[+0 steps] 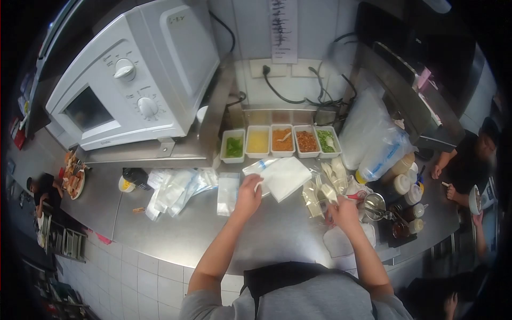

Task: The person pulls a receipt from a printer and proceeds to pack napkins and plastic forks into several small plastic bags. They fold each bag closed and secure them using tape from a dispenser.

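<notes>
My left hand has its fingers closed at the left edge of a white napkin pile; a small white piece shows between them, too little to name. Under the pile's left side lies a clear packet with a blue strip. Pale plastic forks meet the fingertips of my right hand, which is closed round their near end. More wrapped cutlery lies just left of it. A folded white cloth is below my right wrist. Left of my left hand sits a flat plastic packet.
Containers of chopped toppings line the back wall. A microwave overhangs the left. Plastic sleeves lie on the steel counter. Sauce bottles and a metal cup crowd the right. Another person stands right.
</notes>
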The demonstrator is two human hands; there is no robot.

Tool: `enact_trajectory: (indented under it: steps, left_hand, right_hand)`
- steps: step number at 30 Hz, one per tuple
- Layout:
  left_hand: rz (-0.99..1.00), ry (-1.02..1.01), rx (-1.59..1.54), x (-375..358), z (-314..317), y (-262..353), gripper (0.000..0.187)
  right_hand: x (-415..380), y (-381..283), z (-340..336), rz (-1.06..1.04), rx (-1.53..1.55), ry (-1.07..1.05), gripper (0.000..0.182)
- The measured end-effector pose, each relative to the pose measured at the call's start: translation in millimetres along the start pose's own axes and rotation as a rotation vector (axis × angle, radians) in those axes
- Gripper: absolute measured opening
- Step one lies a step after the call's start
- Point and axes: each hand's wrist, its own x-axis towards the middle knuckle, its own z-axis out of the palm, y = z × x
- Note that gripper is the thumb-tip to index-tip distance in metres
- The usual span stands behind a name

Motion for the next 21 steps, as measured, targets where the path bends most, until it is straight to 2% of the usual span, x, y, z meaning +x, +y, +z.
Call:
enact_trajectory:
  steps: [2,3,4,5,6,7,8,9,10,11,12,13,14,15,16,18,19,20,21]
  left_hand:
    - [-0.001,-0.058,0.057,21.7,33.5,-15.9,0.035]
    - [0.025,-0.070,0.034,27.6,47.5,-27.6,0.035]
    - [-0.101,-0.150,0.171,32.8,58.8,-44.1,0.046]
    - [-0.204,-0.240,0.302,41.0,70.5,-52.9,0.058]
    - [-0.300,-0.369,0.347,46.4,73.3,-56.2,0.076]
    - [-0.224,-0.398,0.359,50.4,74.1,-64.7,0.082]
    - [-0.292,-0.529,0.323,60.0,71.1,-65.3,0.088]
    - [-0.272,-0.486,0.342,60.0,77.1,-78.2,0.083]
    - [-0.248,-0.533,0.237,68.8,69.8,-68.5,0.070]
    - [-0.247,-0.529,0.190,71.9,69.8,-71.4,0.059]
    - [-0.261,-0.604,0.111,75.3,65.1,-67.6,0.056]
    - [-0.315,-0.622,0.093,74.7,62.1,-68.4,0.059]
    - [-0.234,-0.526,0.118,66.4,60.0,-71.8,0.056]
    - [-0.428,-0.601,-0.126,63.2,40.2,-22.7,0.052]
    - [-0.411,-0.571,-0.230,52.2,30.4,-8.0,0.045]
    - [-0.479,-0.496,-0.479,14.7,23.7,-50.4,0.049]
    - [-0.536,-0.408,-0.546,-11.0,17.7,-35.3,0.053]
    - [-0.483,-0.400,-0.376,-31.7,8.3,-14.5,0.039]
    - [-0.606,-0.566,0.108,-33.5,-16.0,81.4,0.074]
  right_hand:
    - [0.6,6.3,-4.6,0.016,0.008,0.025,0.034]
    - [2.3,10.8,-5.7,0.028,0.022,0.048,0.039]
    - [0.9,20.6,4.5,0.011,0.012,0.066,0.044]
    - [-2.0,18.7,4.6,0.145,0.139,-0.082,0.043]
    - [-5.0,38.7,29.1,0.023,0.099,-0.004,0.033]
    - [-11.5,34.8,30.7,0.033,0.207,0.004,0.029]
    - [-15.8,35.7,33.0,0.054,0.267,-0.032,0.028]
    - [-20.7,38.7,32.4,-0.156,0.230,-0.017,0.027]
    - [-25.1,32.3,28.0,0.004,0.315,-0.068,0.026]
    - [-27.5,38.9,36.6,-0.055,0.300,-0.055,0.026]
    - [-27.6,47.3,42.8,-0.124,0.286,-0.053,0.026]
    - [-28.8,48.1,37.3,-0.088,0.278,-0.009,0.026]
    - [-31.0,42.3,30.2,-0.079,0.300,-0.049,0.025]
    - [-32.1,36.8,25.7,-0.077,0.327,-0.097,0.024]
    - [-31.9,33.6,23.2,-0.062,0.327,-0.077,0.024]
    - [-29.6,28.6,22.9,-0.134,0.386,-0.024,0.021]
    - [-27.0,25.6,29.8,-0.127,0.387,-0.015,0.021]
    - [-24.7,20.5,39.9,-0.187,0.410,0.010,0.021]
    - [-22.8,16.8,47.4,-0.250,0.433,0.034,0.021]
